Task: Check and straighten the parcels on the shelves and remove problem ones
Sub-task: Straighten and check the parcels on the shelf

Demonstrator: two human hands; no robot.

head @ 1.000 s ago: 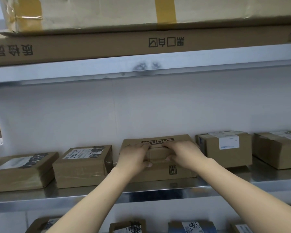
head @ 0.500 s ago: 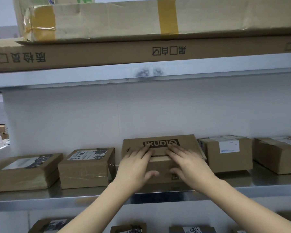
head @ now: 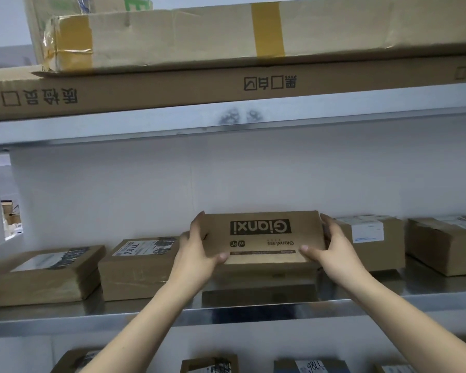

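In the middle of the frame, both hands hold one brown box [head: 261, 238] with a big black word printed on it. The left hand [head: 197, 254] is clamped on the left end of the box and the right hand [head: 331, 251] is clamped on the right end. The thumbs press on the front face and the other fingers wrap behind.

The box looks tipped up, so its printed face looks out at us. Its bottom edge seems to be on or just above the metal shelf [head: 388, 289]; I cannot tell which.

The long side of the box runs left to right, the same way as the shelf edge. So each hand sits at one short end, and both are just as near. I think the box is being checked, and next it can be laid flat again or pulled out toward the bottom of the frame.

A box with a white label [head: 371, 243] is just beside the right hand, so that side is tight. Another box [head: 140, 267] is just beside the left hand
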